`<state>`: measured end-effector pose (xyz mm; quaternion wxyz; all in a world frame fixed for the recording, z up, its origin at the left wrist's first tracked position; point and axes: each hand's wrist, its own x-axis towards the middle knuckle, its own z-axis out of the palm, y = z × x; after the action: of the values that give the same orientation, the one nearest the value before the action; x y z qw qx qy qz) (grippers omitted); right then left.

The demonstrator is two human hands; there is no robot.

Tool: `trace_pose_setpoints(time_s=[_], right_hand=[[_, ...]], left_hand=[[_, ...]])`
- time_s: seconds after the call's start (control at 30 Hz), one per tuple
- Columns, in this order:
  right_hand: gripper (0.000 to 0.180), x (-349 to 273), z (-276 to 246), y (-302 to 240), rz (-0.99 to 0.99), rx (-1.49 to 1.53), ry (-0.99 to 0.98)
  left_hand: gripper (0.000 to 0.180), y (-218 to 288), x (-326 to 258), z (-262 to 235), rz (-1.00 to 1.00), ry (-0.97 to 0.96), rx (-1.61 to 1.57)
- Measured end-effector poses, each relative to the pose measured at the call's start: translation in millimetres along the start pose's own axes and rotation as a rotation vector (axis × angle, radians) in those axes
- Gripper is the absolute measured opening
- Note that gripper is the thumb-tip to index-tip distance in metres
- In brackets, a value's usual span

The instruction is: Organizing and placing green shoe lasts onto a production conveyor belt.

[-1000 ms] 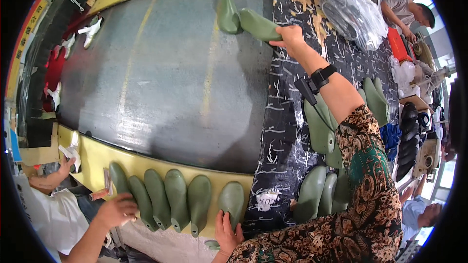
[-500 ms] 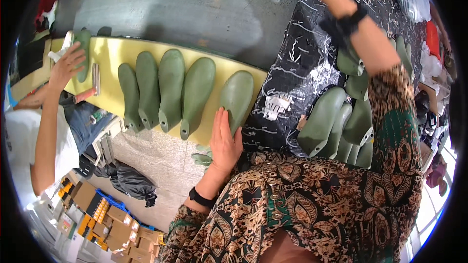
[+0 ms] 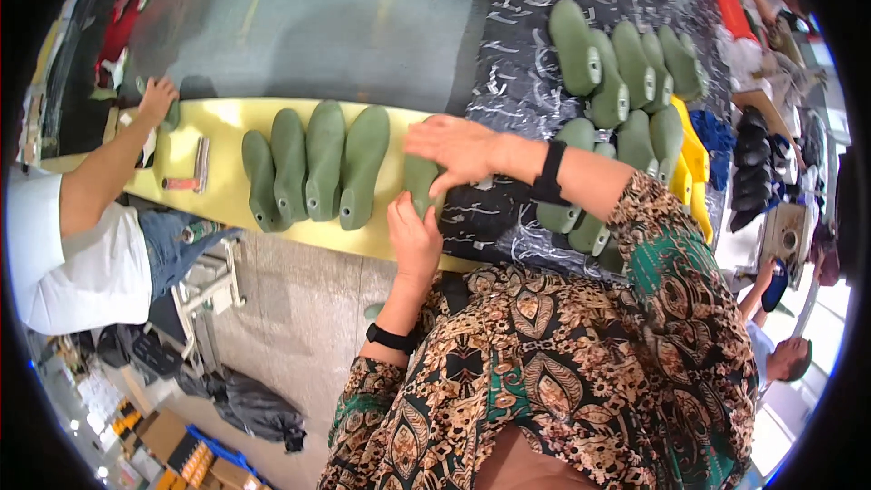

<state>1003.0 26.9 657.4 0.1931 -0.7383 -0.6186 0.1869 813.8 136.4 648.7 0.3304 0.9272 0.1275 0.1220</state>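
Observation:
A green shoe last (image 3: 419, 183) lies at the right end of the yellow board (image 3: 218, 192), partly covered by my hands. My left hand (image 3: 417, 238) grips its near, heel end, fingers against its side. Across its toe end rests my right hand (image 3: 458, 152), fingers stretched out and thumb spread apart. To the left, several green shoe lasts stand in a row on the board, toes pointing away; the closest to my hands is a long last (image 3: 366, 163). My palms hide what lies beneath them.
More shoe lasts (image 3: 573, 50) lie on the black covered table (image 3: 508, 54) at the right. A dark grey surface (image 3: 345, 27) stretches beyond the board. At the left, a co-worker's hand (image 3: 160, 100) touches another last near a pinkish tool (image 3: 186, 183).
My right hand has come down from the far upper right onto the last beside my left hand. My view has shifted, showing more of the right table. The co-worker's arm has moved.

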Motion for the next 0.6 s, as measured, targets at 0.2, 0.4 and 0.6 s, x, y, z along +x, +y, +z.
trace_pose_setpoints(time_s=[0.2,0.4,0.6], right_hand=[[0.038,-101,-98,60,0.564,-0.429,0.229],[0.091,-164,-111,84,1.261,0.33,0.378],[0.072,-135,-102,108,1.429,-0.033,0.208]], left_hand=[[0.038,-4,-1,-7,-0.096,0.063,-0.023],[0.043,-1,7,-17,-0.164,0.031,0.009],[0.051,62,56,3,0.187,0.135,-0.023]])
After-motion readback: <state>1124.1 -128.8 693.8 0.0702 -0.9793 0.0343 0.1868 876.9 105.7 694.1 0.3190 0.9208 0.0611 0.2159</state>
